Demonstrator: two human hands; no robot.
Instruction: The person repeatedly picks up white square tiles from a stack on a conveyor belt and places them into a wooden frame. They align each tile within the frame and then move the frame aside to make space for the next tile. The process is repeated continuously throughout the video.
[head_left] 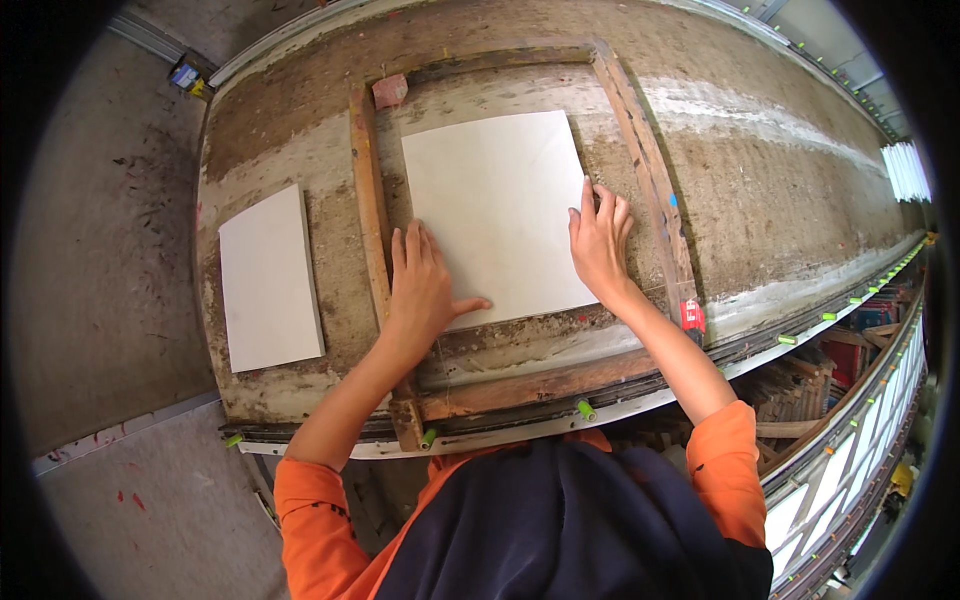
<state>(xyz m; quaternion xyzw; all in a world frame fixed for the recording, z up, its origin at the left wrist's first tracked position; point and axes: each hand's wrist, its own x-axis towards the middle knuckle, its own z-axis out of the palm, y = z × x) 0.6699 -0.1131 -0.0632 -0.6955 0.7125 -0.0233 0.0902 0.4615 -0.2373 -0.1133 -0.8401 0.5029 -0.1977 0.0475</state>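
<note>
A white sheet [495, 210] lies flat on the stained work table, inside a worn wooden frame [372, 200]. My left hand [422, 280] rests on the sheet's near left corner, with fingers stretched along its left edge and the thumb out along the near edge. At the right edge, my right hand [602, 235] touches the sheet, its fingers apart and a little bent, the index finger pointing away from me. Neither hand grasps anything. Left of the frame sits a white stack of sheets [268, 280].
A reddish piece of tape [390, 91] is at the frame's far left corner, and a red label [692, 316] at its near right. Green clips [586, 409] line the table's near edge. Wooden frames [790, 395] are stored below at the right.
</note>
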